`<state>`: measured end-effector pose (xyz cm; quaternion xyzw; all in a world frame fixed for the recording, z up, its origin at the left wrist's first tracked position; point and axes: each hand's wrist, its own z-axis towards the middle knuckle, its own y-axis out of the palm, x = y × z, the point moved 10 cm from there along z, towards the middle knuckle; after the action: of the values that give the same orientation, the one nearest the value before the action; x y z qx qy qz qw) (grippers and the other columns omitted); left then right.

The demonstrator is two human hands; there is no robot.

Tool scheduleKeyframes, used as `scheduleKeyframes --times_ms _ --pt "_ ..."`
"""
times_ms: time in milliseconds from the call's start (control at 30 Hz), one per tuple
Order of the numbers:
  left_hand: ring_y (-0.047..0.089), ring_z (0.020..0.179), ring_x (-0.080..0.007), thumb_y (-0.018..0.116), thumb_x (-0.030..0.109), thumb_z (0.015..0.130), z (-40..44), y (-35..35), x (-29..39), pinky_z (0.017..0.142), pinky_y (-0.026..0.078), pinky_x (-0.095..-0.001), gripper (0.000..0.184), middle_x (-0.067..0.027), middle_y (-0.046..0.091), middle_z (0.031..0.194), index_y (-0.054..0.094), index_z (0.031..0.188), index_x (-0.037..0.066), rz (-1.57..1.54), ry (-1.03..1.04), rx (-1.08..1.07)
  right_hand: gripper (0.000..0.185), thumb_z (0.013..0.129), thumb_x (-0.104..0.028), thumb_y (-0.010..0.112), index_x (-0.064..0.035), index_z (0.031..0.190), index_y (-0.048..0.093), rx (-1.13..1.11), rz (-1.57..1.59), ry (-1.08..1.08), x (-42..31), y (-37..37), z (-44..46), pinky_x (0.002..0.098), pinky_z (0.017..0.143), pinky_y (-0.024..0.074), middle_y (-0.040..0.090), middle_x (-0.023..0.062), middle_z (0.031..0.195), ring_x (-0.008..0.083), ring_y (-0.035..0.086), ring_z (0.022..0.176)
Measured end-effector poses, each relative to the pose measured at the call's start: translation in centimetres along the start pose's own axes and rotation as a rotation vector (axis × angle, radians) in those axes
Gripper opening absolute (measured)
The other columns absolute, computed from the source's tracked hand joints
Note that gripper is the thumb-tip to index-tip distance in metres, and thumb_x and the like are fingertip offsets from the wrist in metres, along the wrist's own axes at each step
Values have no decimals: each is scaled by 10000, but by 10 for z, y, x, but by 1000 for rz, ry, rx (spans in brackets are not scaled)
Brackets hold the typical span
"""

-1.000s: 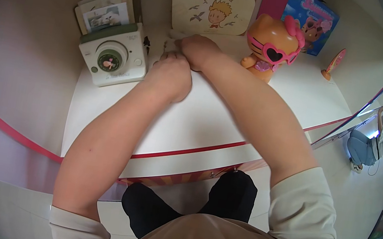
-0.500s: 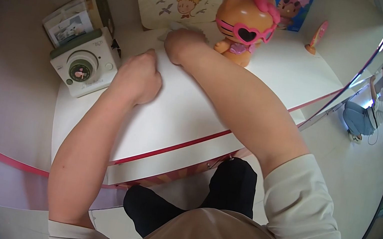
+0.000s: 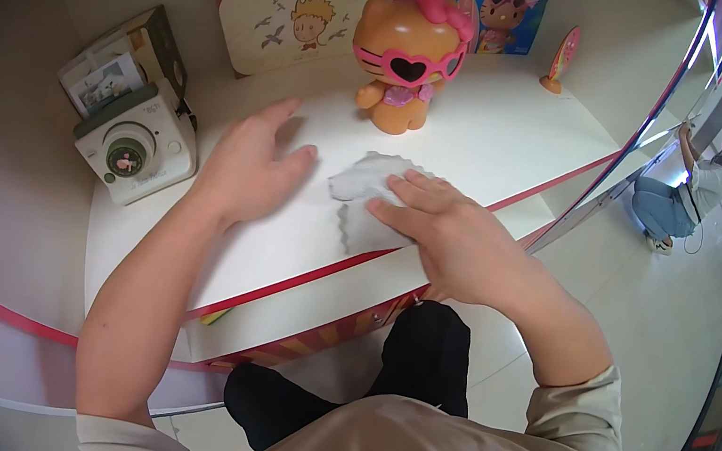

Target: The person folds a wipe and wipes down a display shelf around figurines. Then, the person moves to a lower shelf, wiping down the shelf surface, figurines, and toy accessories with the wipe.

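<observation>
The right hand (image 3: 462,247) lays extended, unclenched fingers on a grey cloth (image 3: 368,184) near the front edge of the white shelf (image 3: 509,140), while the left hand (image 3: 247,163), fingers released, is beside the camera (image 3: 156,139).

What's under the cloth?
White shelf shows beside the cloth, near the red edge, so the cloth seems to lie on it. The right hand rests on top. Whatever is directly beneath is covered, so I can't tell.
</observation>
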<state>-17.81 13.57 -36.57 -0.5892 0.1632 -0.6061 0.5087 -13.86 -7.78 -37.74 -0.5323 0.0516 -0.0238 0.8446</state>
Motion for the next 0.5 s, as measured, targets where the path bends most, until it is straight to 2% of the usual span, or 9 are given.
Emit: scheduleKeyframes --times_ms 67,100,167,233,267,333,367,500 --pt "610 1399 -382 736 291 918 11 11 9 1157 499 -433 769 -250 604 1536 508 1550 -83 -36 26 -31 563 870 61 584 -45 1407 713 -113 95 123 22 1 -6 426 1230 451 634 199 1525 380 542 1480" --pt "610 1399 -382 736 291 918 20 18 9 1157 499 -433 769 -250 604 1536 508 1550 -83 -29 26 -27 563 870 61 584 -45 1407 713 -106 97 118 29 -3 -8 426 1230 451 634 199 1525 380 542 1480" --pt "589 1415 -405 783 307 900 39 31 15 1163 492 -431 887 -293 566 1554 417 1605 -90 -168 68 -25 566 874 69 538 -57 1392 731 -128 113 226 59 -4 -11 413 1212 463 671 191 1482 367 580 1443" --pt "571 1410 -405 859 215 887 54 40 25 1167 482 -465 882 -320 548 1529 422 1593 -84 -315 17 -38 578 881 63 523 -81 1400 734 -147 94 327 92 -6 -12 393 1209 463 676 176 1480 339 579 1449" --pt "571 1410 -405 859 215 887 65 46 25 1167 482 -465 882 -320 548 1529 422 1593 -84 -310 19 -30 578 881 63 523 -81 1400 734 -141 92 321 105 -10 -11 393 1209 463 676 176 1480 339 579 1449" --pt "660 1296 -343 873 111 830 84 67 33 1093 540 -406 835 -268 640 1434 472 1544 -52 -615 125 -114 582 892 69 512 -90 1408 731 -207 48 486 146 -9 -18 375 1206 463 680 167 1479 309 566 1465" --pt "660 1296 -343 873 111 830 88 71 37 1093 540 -406 835 -268 640 1434 472 1544 -52 -612 131 -107 582 892 69 512 -90 1408 731 -200 44 481 157 -10 -18 375 1206 463 680 167 1479 309 566 1465" --pt "711 1182 -275 881 24 808 101 86 47 1016 581 -365 711 -189 706 1343 568 1444 -28 -922 99 -165 594 908 70 484 -99 1426 720 -181 61 594 207 -6 -22 381 1208 461 651 167 1517 317 552 1478"
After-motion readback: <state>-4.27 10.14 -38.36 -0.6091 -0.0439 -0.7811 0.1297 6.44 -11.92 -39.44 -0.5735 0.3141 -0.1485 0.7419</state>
